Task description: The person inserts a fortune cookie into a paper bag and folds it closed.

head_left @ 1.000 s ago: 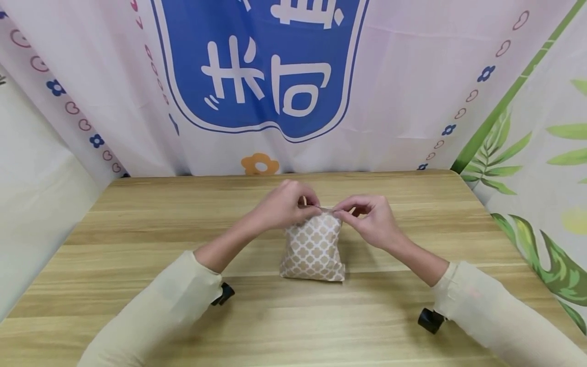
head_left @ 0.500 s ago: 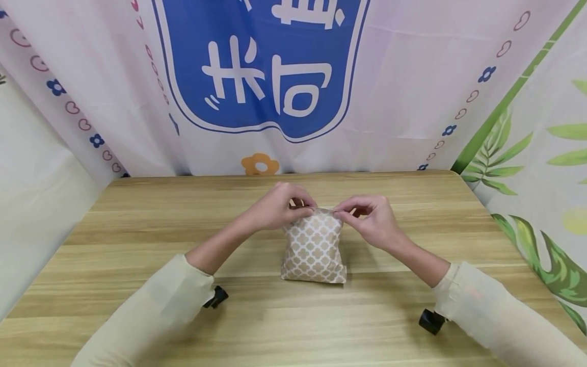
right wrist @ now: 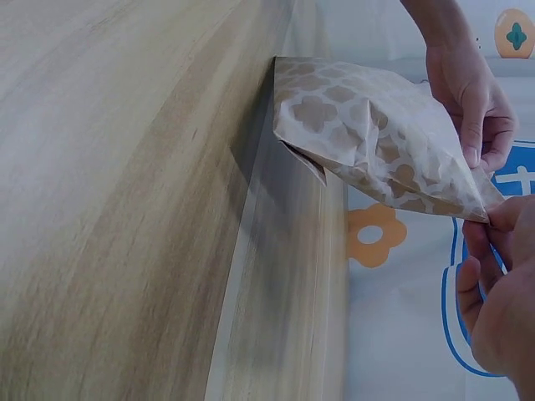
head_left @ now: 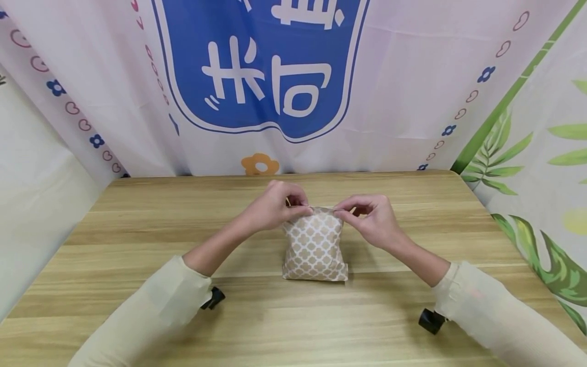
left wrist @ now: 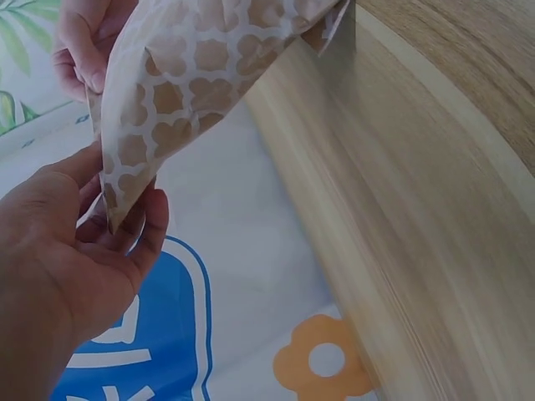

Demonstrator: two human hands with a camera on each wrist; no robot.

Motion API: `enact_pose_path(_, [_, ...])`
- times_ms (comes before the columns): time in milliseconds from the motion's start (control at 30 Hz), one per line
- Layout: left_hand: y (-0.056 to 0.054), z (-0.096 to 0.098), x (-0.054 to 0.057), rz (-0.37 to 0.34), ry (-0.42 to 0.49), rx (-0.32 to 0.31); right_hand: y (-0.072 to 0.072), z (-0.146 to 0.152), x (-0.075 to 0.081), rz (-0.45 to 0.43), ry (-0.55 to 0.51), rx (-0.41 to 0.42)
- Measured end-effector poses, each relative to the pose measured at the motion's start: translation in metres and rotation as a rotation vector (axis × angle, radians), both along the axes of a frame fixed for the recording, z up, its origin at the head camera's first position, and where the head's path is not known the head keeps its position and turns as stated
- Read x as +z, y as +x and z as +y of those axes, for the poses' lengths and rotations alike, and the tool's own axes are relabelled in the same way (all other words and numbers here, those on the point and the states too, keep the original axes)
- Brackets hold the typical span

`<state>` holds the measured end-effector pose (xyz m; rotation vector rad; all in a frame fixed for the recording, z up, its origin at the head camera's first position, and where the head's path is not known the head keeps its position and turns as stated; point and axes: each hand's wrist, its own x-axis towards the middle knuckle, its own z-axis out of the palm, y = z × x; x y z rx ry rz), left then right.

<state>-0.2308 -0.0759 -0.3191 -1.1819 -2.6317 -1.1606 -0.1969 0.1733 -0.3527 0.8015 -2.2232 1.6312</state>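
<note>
A tan paper bag [head_left: 314, 247] with a white lattice pattern stands on the wooden table, its body bulging and its top edge drawn together. My left hand [head_left: 277, 206] pinches the left end of that top edge between thumb and fingers. At the right end, my right hand [head_left: 369, 219] pinches the same edge. In the left wrist view the patterned bag [left wrist: 201, 75] slants up from the left hand [left wrist: 75, 242]. The right wrist view has the bag's corner [right wrist: 476, 209] between the right thumb and fingers. What the bag contains is hidden.
The wooden table [head_left: 151, 229] reaches back to a hanging cloth [head_left: 394, 102] with a blue printed emblem. A leaf-printed cloth [head_left: 550, 204] hangs along the right side. Black wrist cameras [head_left: 431, 321] sit below both cuffs.
My left hand has slid left along the top edge of the bag, baring more of it. The bag's base has shifted slightly right. The right hand has stayed almost still.
</note>
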Motion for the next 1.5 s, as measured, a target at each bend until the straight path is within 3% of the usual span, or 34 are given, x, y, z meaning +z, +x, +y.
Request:
enact_pose_path(533, [-0.001,-0.009,0.003,-0.07,-0.018,-0.061,-0.001,0.0,0.001,-0.01,-0.027,0.006])
enact_pose_path(1133, [0.001,-0.02,-0.001,-0.021,-0.019,-0.054,0.0,0.002,0.001,-0.019,-0.038,0.002])
enact_pose_path(1500, [0.005,-0.022,0.0,-0.013,-0.01,0.007,0.0,0.004,0.002,-0.039,-0.048,-0.015])
